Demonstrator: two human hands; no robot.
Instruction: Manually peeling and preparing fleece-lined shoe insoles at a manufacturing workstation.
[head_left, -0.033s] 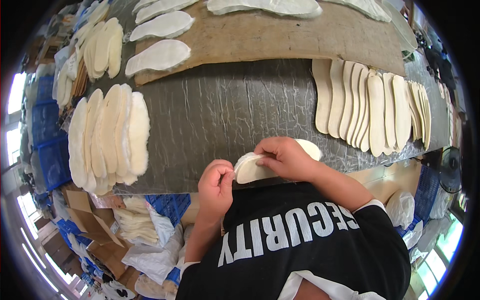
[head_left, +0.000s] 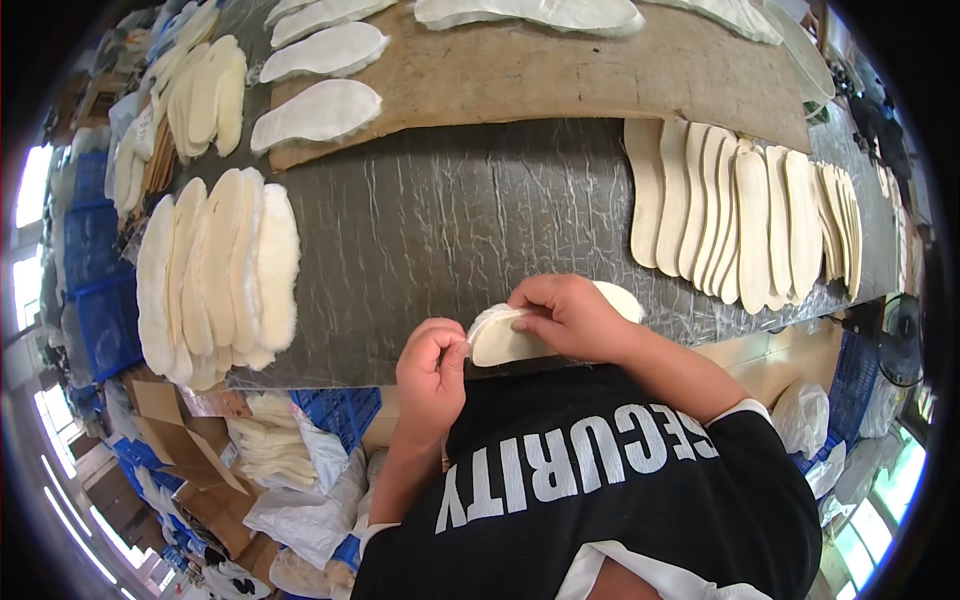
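Observation:
A cream insole (head_left: 502,342) with a fluffy white fleece edge lies crosswise near the table's front edge. My right hand (head_left: 572,318) is closed over its middle, thumb on the near face and fingers on top. At the insole's left end, my left hand (head_left: 432,372) is closed, its thumb and forefinger pinching the fleecy rim. The far end of the insole shows past my right wrist. Whether one layer or two lie in my grip is hard to make out.
A fanned pile of fleece insoles (head_left: 222,270) lies at the left. Rows of thin cream insoles (head_left: 705,210) overlap at the right. Across the back, a brown board (head_left: 540,85) bears white insoles (head_left: 318,112). A cardboard box (head_left: 180,430) and plastic bags (head_left: 315,510) sit below the table's left.

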